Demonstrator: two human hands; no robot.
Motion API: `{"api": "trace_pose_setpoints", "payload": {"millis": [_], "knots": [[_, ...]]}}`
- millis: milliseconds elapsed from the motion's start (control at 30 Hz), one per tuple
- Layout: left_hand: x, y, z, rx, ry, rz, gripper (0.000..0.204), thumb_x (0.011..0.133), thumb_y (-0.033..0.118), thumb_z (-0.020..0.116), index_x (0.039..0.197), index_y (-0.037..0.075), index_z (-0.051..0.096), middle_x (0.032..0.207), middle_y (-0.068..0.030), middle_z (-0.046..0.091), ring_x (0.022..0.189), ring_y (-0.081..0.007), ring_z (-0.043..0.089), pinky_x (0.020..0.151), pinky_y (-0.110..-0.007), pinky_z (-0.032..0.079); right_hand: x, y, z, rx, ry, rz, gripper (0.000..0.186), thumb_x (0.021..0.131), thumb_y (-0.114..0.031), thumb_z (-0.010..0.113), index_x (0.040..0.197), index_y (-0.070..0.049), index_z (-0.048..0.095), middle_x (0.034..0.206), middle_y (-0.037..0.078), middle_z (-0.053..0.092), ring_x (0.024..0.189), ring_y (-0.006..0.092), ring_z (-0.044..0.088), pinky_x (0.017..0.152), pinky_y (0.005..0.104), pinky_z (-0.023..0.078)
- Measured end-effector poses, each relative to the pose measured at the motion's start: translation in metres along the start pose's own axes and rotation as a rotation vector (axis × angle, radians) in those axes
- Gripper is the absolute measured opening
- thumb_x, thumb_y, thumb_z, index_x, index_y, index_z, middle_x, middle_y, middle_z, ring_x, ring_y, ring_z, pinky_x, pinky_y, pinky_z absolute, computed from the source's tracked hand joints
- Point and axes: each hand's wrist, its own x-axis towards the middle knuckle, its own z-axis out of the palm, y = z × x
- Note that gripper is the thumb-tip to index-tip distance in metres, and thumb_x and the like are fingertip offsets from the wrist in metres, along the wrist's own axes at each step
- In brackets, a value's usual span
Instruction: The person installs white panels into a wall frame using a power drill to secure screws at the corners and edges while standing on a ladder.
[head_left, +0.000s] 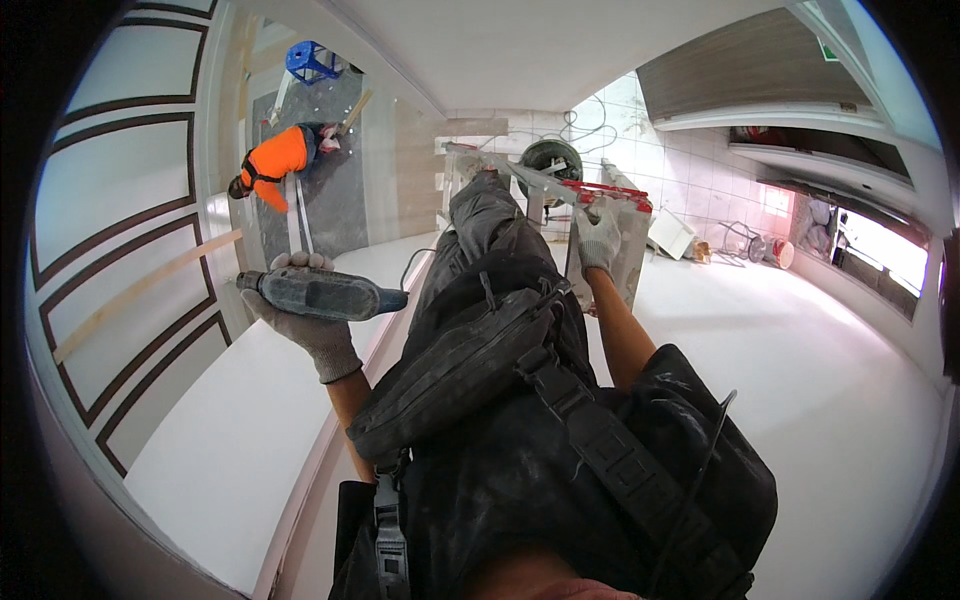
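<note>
My left hand (318,335), in a grey knit glove, is closed around a dark, elongated power tool (325,296). The tool lies level across the palm, and a thin cord shows beyond its right end. My right hand (598,240), also gloved, is at the red-edged top of a dusty metal step platform (632,240), its fingers bent over the edge. That platform stands beside my leg. A black bag (450,375) hangs by straps across my front.
At the far left, a person in an orange top (278,155) bends over long pale strips (294,215) on the grey floor. A blue stool (310,62) stands behind. Ahead is a dark round bucket (552,160). Loose cables and a white box (670,234) lie at right.
</note>
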Motion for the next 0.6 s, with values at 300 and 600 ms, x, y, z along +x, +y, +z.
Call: {"api": "trace_pose_setpoints", "payload": {"millis": [300,600], "knots": [[-0.004,0.002,-0.004,-0.056,0.004,-0.028,0.075,0.101,0.078,0.046,0.107,0.006,0.067,0.097,-0.0134,0.066,0.089,-0.0283,0.062,0.087,-0.043,0.051,0.011,0.015,0.005,-0.125,-0.111,0.012,0.031,0.089,-0.039,0.077,0.101,-0.01,0.077,0.1,0.014,0.078,0.095,0.0336,0.074,0.089,0.0455,0.055],[0.007,-0.003,-0.01,-0.02,0.061,-0.012,0.079,0.103,0.077,0.041,0.107,0.003,0.067,0.097,-0.0139,0.066,0.091,-0.0297,0.062,0.085,-0.043,0.051,0.029,0.046,0.024,-0.038,-0.11,0.087,0.033,0.088,-0.035,0.073,0.105,-0.007,0.079,0.103,0.018,0.079,0.101,0.0355,0.075,0.095,0.0459,0.055]]}}
